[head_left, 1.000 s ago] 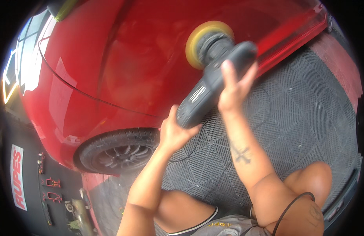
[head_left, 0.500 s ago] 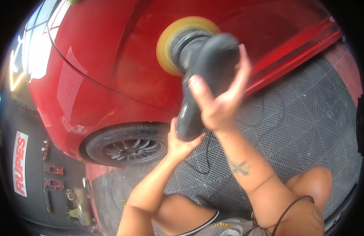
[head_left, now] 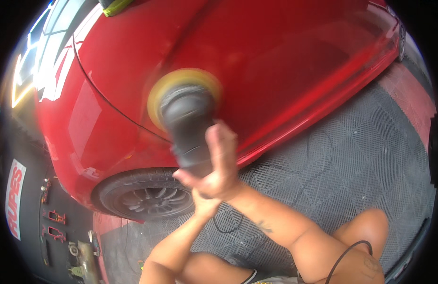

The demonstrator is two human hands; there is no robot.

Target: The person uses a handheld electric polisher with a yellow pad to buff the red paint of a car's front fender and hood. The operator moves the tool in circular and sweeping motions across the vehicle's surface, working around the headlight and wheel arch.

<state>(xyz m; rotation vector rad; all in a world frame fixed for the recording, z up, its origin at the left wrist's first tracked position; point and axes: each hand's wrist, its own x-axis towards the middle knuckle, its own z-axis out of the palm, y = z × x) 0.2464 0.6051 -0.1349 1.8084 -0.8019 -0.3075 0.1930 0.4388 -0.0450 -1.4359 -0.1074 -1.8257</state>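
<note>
A black power polisher [head_left: 190, 137] with a round yellow pad [head_left: 157, 102] is in front of me. The pad lies against the red car's [head_left: 276, 61] side panel, above the wheel. My right hand [head_left: 221, 173] wraps round the polisher's lower body, thumb on one side and fingers on the other. Below it, my left hand [head_left: 207, 204] holds the tool's rear end; its fingers are mostly hidden behind the right hand. Polisher and hands are slightly blurred. A cable [head_left: 227, 231] hangs in a loop beneath the hands.
The car's wheel [head_left: 155, 201] stands just left of my hands. Grey grid tiles [head_left: 351, 156] cover the floor, with a red strip [head_left: 408, 102]. A dark wall at left bears a sign [head_left: 15, 199] and red holders [head_left: 57, 217]. A yellow-green item [head_left: 116, 6] shows at the top.
The polisher and both hands have moved left and down across the panel. My right hand has come close to the left one, now covering part of it. The view has shifted somewhat.
</note>
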